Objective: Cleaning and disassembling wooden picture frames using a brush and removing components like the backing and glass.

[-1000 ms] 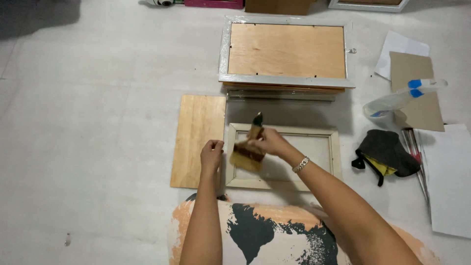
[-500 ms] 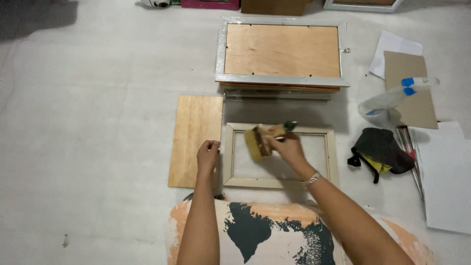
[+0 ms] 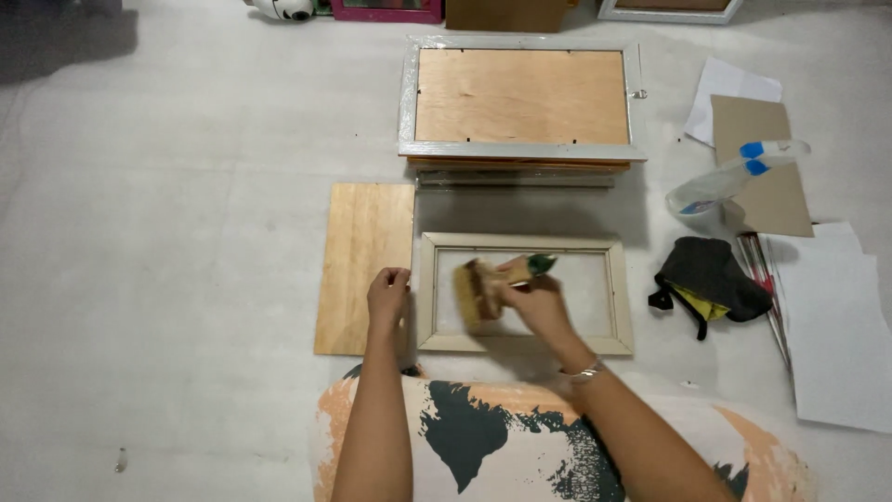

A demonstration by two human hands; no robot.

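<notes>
A pale wooden picture frame (image 3: 618, 297) lies flat on the grey floor in front of me, its glass showing. My right hand (image 3: 534, 299) grips a wide paintbrush (image 3: 476, 288) with a green-tipped handle, bristles pointing left over the glass. At the frame's left edge rests my left hand (image 3: 387, 296), fingers curled, between the frame and a plywood backing board (image 3: 364, 265) that lies just to the left.
A stack of frames (image 3: 520, 149) with a plywood back on top sits beyond. To the right are a spray bottle (image 3: 734, 177), a dark cloth (image 3: 706, 274), brown cardboard (image 3: 767, 167) and white paper sheets (image 3: 836, 325). My patterned lap (image 3: 492, 442) fills the near edge.
The brush has turned from upright at the frame's top left to lying sideways, and my right hand has swept it across the glass. My left hand stayed at the frame's left edge.
</notes>
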